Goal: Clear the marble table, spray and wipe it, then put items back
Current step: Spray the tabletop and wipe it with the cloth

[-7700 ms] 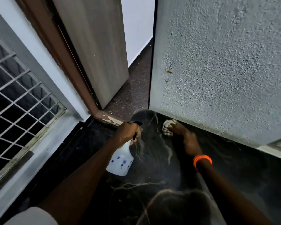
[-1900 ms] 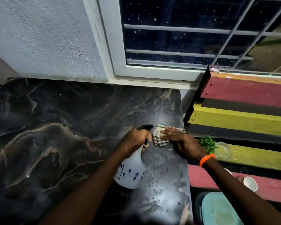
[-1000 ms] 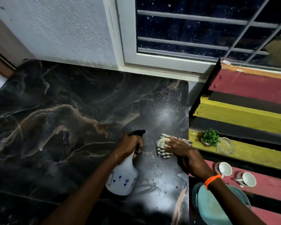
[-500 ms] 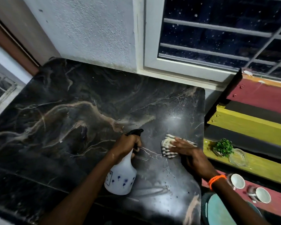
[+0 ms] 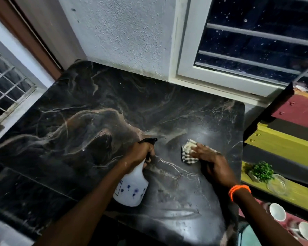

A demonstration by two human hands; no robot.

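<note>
A: Bottle writing?
B: Spray bottle (image 5: 132, 187): boxed label, unreadable; blue flower prints. Left hand (image 5: 140, 153) grips its neck; long axis tilted, black nozzle pointing away, toward the wall.
A: Cloth?
B: Checked cloth (image 5: 187, 153) lies right of the bottle on the marble table (image 5: 78, 125); right hand (image 5: 212, 162) presses it, fingers flat.

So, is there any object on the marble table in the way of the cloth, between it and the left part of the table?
Only the spray bottle, gripped by the left hand, stands just left of the checked cloth under the right hand. Beyond it the marble table shows nothing.
</note>
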